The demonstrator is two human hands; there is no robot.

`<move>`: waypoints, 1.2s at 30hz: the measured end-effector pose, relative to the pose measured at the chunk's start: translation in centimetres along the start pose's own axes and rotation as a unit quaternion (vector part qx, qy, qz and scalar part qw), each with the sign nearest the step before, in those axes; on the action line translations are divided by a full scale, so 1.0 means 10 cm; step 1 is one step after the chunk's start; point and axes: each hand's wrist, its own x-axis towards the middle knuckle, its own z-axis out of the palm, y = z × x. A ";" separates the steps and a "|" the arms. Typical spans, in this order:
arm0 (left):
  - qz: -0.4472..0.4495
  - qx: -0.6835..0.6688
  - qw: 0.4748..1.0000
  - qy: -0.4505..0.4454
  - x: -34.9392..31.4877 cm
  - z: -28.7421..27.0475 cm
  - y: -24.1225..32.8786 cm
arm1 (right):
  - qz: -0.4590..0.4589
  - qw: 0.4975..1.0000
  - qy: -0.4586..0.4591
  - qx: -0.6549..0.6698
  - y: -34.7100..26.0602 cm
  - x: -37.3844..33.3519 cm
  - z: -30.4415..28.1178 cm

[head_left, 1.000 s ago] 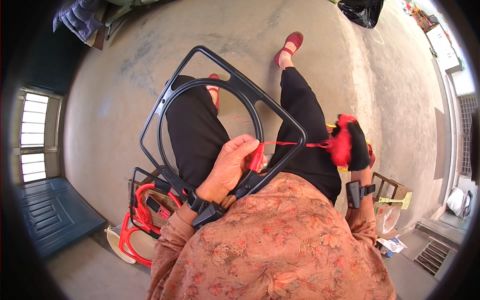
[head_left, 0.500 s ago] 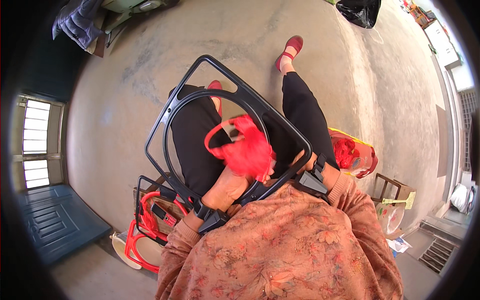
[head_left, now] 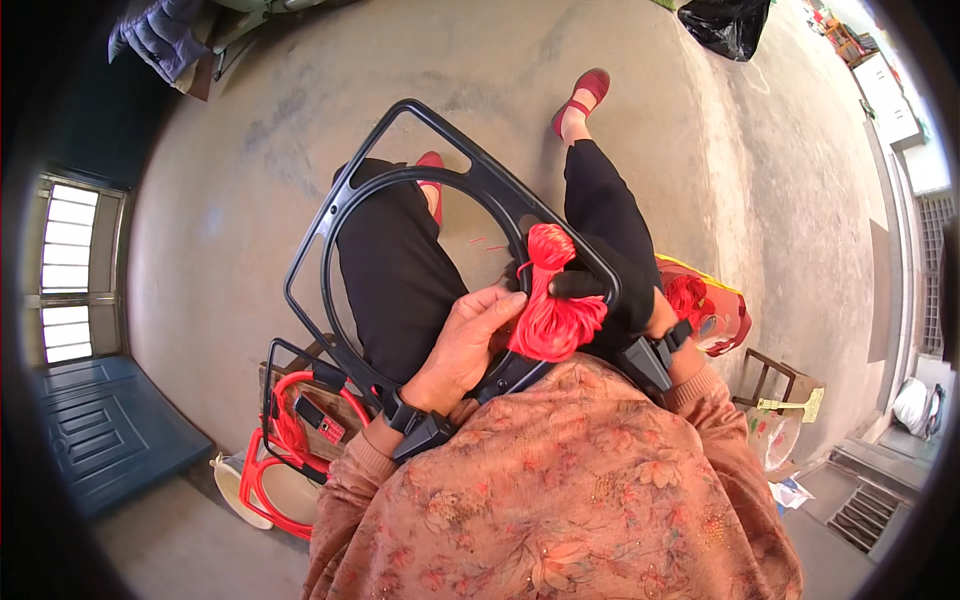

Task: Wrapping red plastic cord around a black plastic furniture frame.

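Observation:
A bundle of shiny red cord (head_left: 555, 325), pinched in at the middle, is held above my lap. My left hand (head_left: 470, 335) grips its left side between thumb and fingers. From the right, a dark, apparently covered finger of my right hand (head_left: 580, 286) presses across the bundle's narrow waist. The rest of that hand is hard to make out against the black trousers. Across my thighs lies a black frame (head_left: 485, 165) with a big round opening and a triangular cut-out at its far corner. The cord covers part of the frame's right side.
Beside my left hip are a red frame (head_left: 262, 490), a smaller black frame (head_left: 268, 400) and a small red-and-black phone (head_left: 320, 420). A red bag (head_left: 725, 315) holding more red cord stands by my right leg. Behind it is a small wooden stool (head_left: 770, 375).
The blurred, spread-out red cord is now a still, compact bundle, a little further right. My left hand has risen with it, and my right hand has come onto it.

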 end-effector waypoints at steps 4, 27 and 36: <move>-0.005 0.012 1.000 -0.016 0.00 0.02 0.02 | -0.025 0.957 0.075 -0.278 -0.08 -0.19 -0.06; 0.020 0.065 0.998 0.005 0.01 0.07 0.04 | -0.181 0.907 0.371 0.082 0.28 -0.79 -0.33; -0.031 0.028 0.999 -0.013 0.01 0.16 0.05 | 0.122 0.856 0.353 -0.356 0.06 -0.73 0.04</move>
